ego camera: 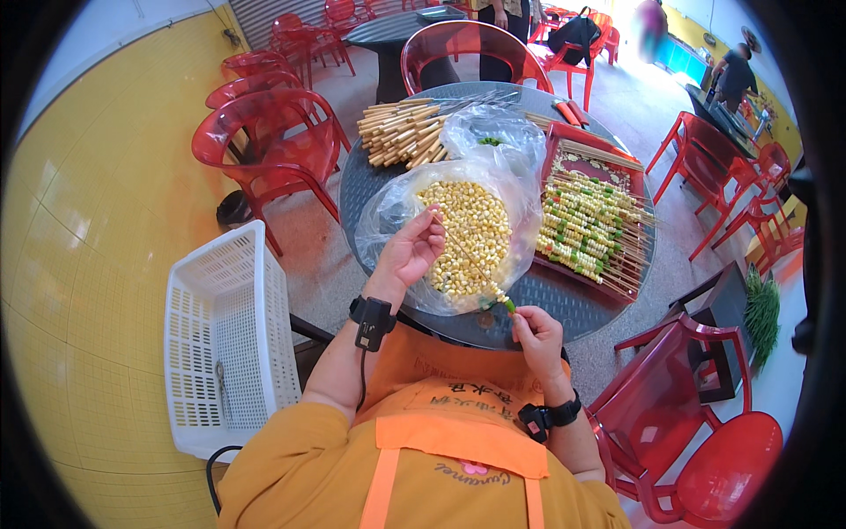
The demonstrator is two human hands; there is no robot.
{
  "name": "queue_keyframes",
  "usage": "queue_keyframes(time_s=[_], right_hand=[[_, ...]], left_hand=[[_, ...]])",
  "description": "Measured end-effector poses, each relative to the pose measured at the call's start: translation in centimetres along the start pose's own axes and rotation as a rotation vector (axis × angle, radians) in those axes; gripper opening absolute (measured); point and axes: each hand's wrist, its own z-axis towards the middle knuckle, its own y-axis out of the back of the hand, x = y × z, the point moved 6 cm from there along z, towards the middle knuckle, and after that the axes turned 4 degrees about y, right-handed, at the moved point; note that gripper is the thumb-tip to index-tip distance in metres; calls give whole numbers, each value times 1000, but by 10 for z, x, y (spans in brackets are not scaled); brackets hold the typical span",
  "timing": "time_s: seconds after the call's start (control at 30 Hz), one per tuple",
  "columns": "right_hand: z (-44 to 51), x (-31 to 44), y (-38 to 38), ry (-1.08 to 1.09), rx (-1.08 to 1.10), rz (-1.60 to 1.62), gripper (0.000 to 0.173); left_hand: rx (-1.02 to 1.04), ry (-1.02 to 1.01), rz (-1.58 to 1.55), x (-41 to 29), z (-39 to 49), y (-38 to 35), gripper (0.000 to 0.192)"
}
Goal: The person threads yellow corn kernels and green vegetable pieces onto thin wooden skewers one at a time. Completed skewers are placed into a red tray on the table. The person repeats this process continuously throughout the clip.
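A thin bamboo skewer (466, 250) slants between my two hands, over a clear plastic bag (390, 231) spread open around a heap of loose corn kernels (472, 231). The fingertips of my left hand (416, 246) pinch its upper end. My right hand (538, 334) pinches the lower end, by a piece of green pepper (509, 305). A few corn kernels are threaded just above the pepper. To the right, a red tray (560, 270) holds several rows of loaded skewers (581, 228) with corn, green pieces and a few red bits, their bare ends pointing right.
Wooden-handled metal skewers (403, 132) and a plastic bag with green pieces (490, 141) lie at the back of the round table (562, 317). A white plastic basket (228, 344) stands left. Red chairs (284, 145) surround me. People (735, 76) are farther off.
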Motion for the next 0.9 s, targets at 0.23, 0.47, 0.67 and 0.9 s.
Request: queue_keyframes(time_s=[0.23, 0.47, 0.67, 0.9], right_hand=[[-1, 0, 0, 10, -1, -36, 7], [0, 1, -2, 13, -22, -56, 7], [-1, 0, -2, 27, -29, -34, 6], [-1, -2, -2, 8, -34, -30, 5]], left_hand=[[-13, -10, -31, -1, -1, 1, 24], [0, -59, 33, -4, -3, -1, 24], [-8, -88, 7, -3, -1, 3, 26], [-58, -84, 4, 1, 0, 10, 25]])
